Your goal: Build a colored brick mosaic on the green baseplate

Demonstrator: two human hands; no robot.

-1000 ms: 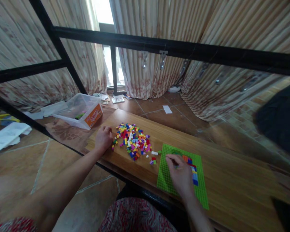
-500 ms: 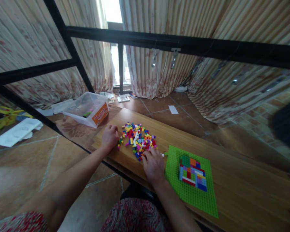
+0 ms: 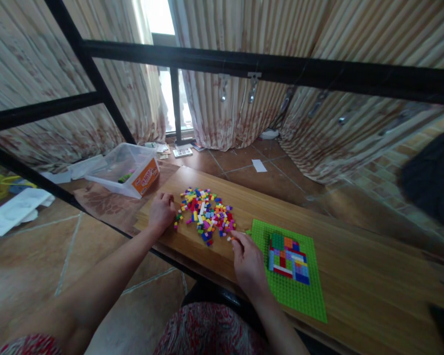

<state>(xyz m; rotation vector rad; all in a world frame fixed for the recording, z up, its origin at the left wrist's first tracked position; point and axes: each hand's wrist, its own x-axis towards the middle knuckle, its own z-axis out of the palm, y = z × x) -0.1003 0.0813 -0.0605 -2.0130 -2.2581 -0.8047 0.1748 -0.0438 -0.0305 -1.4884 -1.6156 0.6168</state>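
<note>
A loose pile of small, many-coloured toy bricks [image 3: 207,212] lies on the wooden bench. My left hand [image 3: 162,213] rests at the pile's left edge with its fingers curled in; whatever they may hold is hidden. Between the pile and the green baseplate [image 3: 316,296], my right hand [image 3: 248,259] has thumb and forefinger pinched at a tiny orange-and-white toy brick [image 3: 230,238], partly covered by the fingertips. A low block of joined bricks [image 3: 288,259] in several colours sits on the baseplate. One small green brick [image 3: 248,231] lies by the plate's upper left corner.
A clear plastic box [image 3: 113,185] with an orange label and a few bricks inside stands beyond the bench's left end. Black metal rails [image 3: 214,59] cross in front of the striped curtains. The wooden bench [image 3: 358,276] extends to the right. Papers [image 3: 259,165] lie on the tiled floor.
My right hand has drawn back from the pile towards the baseplate, its fingertips pinched at a tiny brick. My left hand stays by the pile. The whole view has shifted slightly.
</note>
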